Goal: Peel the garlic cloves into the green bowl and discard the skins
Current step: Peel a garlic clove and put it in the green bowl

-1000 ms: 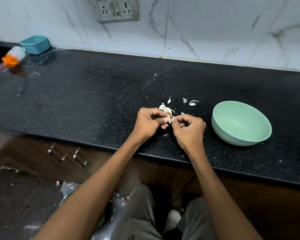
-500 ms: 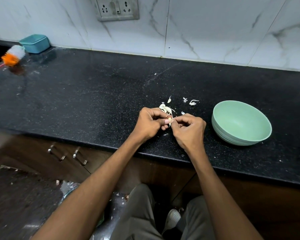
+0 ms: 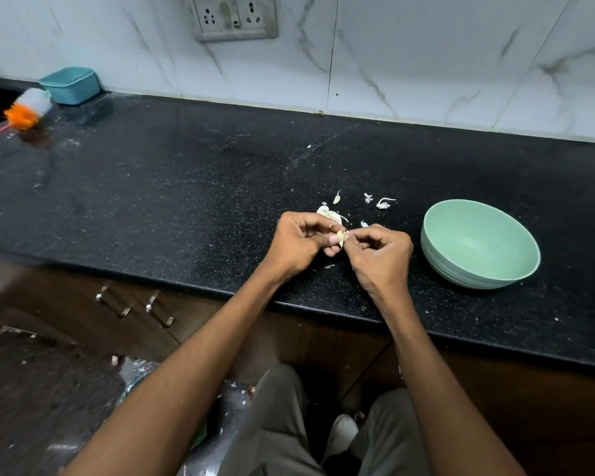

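Both hands (image 3: 344, 245) pinch one light, slippery garlic clove (image 3: 341, 236); papery skin tears easily; green bowl (image 3: 480, 243) at three o'clock.

One camera only, worn on the person's head, wide-angled; it looks forward and steeply down over the black counter (image 3: 186, 187) toward the marble wall (image 3: 426, 53); both forearms run up from the bottom edge; the person's knees and the floor show below the counter's front.
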### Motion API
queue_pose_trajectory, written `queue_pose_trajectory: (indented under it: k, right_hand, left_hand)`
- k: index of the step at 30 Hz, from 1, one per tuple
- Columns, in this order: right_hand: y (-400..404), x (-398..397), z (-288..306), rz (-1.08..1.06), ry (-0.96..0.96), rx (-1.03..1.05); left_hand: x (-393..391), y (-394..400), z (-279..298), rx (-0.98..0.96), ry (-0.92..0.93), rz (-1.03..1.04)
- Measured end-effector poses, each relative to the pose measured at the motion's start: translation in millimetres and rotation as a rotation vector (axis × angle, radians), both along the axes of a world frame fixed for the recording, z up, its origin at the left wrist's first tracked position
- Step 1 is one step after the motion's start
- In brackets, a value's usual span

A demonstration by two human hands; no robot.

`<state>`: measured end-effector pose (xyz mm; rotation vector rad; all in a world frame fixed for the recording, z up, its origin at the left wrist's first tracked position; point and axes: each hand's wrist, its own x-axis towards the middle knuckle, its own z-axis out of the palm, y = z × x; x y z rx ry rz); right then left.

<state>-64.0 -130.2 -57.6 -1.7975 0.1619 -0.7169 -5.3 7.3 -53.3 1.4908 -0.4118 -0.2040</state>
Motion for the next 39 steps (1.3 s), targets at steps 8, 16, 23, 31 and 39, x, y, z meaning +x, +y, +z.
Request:
queue_pose_trajectory:
  k: [8, 16, 23, 31, 39]
  right_hand:
    - [-0.1, 0.2, -1.6, -0.011, -0.001, -0.024]
    - [0.4, 3.0, -5.1, -0.012, -0.006, -0.053]
    - [0.7, 1.0, -1.1, -0.012, 0.003, 0.007]
    - [-1.8, 0.6, -0.3, -0.049, 0.039, 0.07]
    - [2.2, -3.7, 3.8, -0.055, 0.012, -0.14]
  left_hand:
    - [-0.9, 2.5, 0.7, -0.012, -0.041, -0.009]
    - [0.0, 0.8, 0.2, -0.015, -0.014, 0.034]
    - [-0.4, 2.4, 0.0, -0.072, -0.038, 0.061]
    - [0.8, 3.7, -1.2, -0.133, -0.061, 0.119]
    - [-0.6, 0.8, -1.0, -0.091, -0.03, 0.162]
